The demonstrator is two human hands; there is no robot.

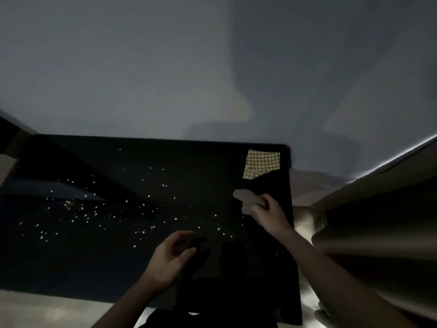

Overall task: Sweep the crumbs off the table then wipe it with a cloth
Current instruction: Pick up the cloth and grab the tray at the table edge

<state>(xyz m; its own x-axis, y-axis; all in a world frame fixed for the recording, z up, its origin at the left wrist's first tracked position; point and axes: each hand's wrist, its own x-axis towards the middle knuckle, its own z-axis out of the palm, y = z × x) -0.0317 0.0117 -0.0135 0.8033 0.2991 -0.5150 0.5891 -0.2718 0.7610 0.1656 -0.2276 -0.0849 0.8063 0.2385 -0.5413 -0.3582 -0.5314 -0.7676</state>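
Am gripping pale crumpled cloth (247, 201) in right hand (268, 213), centre-right of frame, likely as sweeper. Left hand (173, 255) hovering lower centre, fingers loosely curled, holding nothing. Crumbs (94, 209) lying scattered across black tabletop (71, 268), mostly left of both hands. Checkered cloth (262, 163) waiting upper right, probably for wiping.

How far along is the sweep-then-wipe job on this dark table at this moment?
Early. Nothing looks finished: pale crumbs are scattered across most of the dark table. In hand: the right hand grips a pale crumpled cloth or tissue at the table's right side, while the left hand hovers cupped near the front edge. A checkered cloth lies untouched in the far right corner. Sweeping and wiping both remain.
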